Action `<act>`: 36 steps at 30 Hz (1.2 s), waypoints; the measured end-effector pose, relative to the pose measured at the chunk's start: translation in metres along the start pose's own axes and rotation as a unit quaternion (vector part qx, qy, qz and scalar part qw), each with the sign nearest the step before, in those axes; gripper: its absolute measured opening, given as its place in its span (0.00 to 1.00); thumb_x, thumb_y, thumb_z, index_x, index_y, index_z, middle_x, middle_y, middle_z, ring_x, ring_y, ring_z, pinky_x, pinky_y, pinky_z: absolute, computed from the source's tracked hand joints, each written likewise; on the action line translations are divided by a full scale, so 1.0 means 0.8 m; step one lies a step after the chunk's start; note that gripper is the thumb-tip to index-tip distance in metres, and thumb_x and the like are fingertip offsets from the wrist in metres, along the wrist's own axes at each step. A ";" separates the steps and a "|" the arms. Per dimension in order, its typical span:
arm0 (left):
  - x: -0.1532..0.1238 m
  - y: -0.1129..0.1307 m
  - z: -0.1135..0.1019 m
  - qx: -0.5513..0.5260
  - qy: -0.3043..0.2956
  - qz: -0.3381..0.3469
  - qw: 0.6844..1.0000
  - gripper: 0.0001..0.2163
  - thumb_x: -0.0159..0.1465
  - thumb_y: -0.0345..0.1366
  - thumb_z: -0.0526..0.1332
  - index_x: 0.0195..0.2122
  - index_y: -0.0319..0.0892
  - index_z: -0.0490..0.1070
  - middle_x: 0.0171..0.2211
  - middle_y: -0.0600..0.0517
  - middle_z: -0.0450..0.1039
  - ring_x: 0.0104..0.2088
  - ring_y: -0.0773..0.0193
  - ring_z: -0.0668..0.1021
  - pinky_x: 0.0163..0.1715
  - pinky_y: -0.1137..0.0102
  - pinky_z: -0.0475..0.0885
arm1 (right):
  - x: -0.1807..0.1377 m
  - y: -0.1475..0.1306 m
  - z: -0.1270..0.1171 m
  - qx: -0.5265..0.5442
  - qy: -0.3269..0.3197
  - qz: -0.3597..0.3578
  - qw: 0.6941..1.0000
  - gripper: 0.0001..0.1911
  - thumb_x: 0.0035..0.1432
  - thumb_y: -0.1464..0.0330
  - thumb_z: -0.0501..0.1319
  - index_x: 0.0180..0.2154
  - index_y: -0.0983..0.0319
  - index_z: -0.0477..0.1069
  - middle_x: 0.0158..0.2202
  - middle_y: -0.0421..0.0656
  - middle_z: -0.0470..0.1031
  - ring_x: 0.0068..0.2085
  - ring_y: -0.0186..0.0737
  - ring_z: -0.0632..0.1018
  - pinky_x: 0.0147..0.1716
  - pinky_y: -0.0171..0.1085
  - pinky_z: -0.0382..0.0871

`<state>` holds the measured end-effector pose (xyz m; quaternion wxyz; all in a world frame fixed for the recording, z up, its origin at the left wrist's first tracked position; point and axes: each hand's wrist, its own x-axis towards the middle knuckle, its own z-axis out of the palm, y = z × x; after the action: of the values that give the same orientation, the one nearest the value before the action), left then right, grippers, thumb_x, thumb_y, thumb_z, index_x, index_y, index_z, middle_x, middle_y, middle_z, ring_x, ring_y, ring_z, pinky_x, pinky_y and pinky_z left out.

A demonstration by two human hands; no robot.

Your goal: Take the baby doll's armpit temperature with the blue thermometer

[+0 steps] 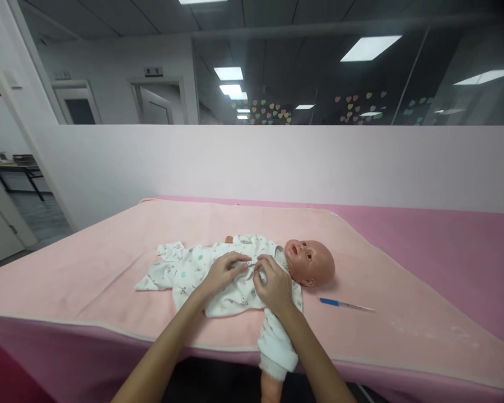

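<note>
A baby doll point(313, 262) lies on its back, head to the right, dressed in a white printed baby outfit point(193, 271). My left hand point(225, 271) rests over the chest, thumb and fingers pinching the front of the outfit. Close beside it on the right, my right hand point(273, 282) pinches the same cloth near the collar, fingers bent. A small fastening seems to lie between the two hands, too small to make out clearly. One sleeved arm of the doll hangs over the table's near edge, below my right wrist.
A thermometer-like stick with a blue end point(330, 301) lies right of the doll. Under both is a peach blanket point(109, 246) over a pink cover point(457, 246). A white half wall point(302, 162) with glass above stands behind the table.
</note>
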<state>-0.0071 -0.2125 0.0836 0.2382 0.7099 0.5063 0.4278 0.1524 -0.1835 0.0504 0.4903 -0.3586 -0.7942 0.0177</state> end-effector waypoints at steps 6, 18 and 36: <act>0.003 0.001 0.003 0.014 -0.003 0.008 1.000 0.14 0.55 0.43 0.60 0.41 0.46 0.72 0.41 0.51 0.70 0.43 0.62 0.71 0.42 0.70 0.67 | 0.000 0.003 -0.001 -0.025 -0.021 0.001 0.999 0.12 0.56 0.70 0.48 0.37 0.58 0.69 0.42 0.41 0.70 0.37 0.35 0.73 0.32 0.31 0.61; 0.006 -0.004 0.004 0.080 -0.014 0.022 0.996 0.15 0.55 0.45 0.59 0.43 0.48 0.71 0.41 0.50 0.69 0.43 0.61 0.71 0.43 0.68 0.67 | 0.002 -0.001 -0.004 -0.024 -0.031 0.026 0.999 0.07 0.56 0.69 0.49 0.36 0.60 0.64 0.37 0.41 0.70 0.33 0.34 0.71 0.27 0.31 0.59; 0.001 -0.012 0.033 0.348 0.093 0.097 0.928 0.11 0.62 0.35 0.48 0.38 0.43 0.69 0.37 0.48 0.67 0.38 0.60 0.69 0.37 0.66 0.63 | 0.015 -0.014 0.026 -0.034 0.018 0.171 0.985 0.08 0.54 0.70 0.53 0.31 0.57 0.71 0.33 0.39 0.74 0.32 0.36 0.73 0.26 0.32 0.57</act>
<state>0.0101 -0.2054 0.0630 -0.1143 0.7506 0.5722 0.3100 0.1266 -0.1779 0.0531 0.4815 -0.5060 -0.7124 0.0677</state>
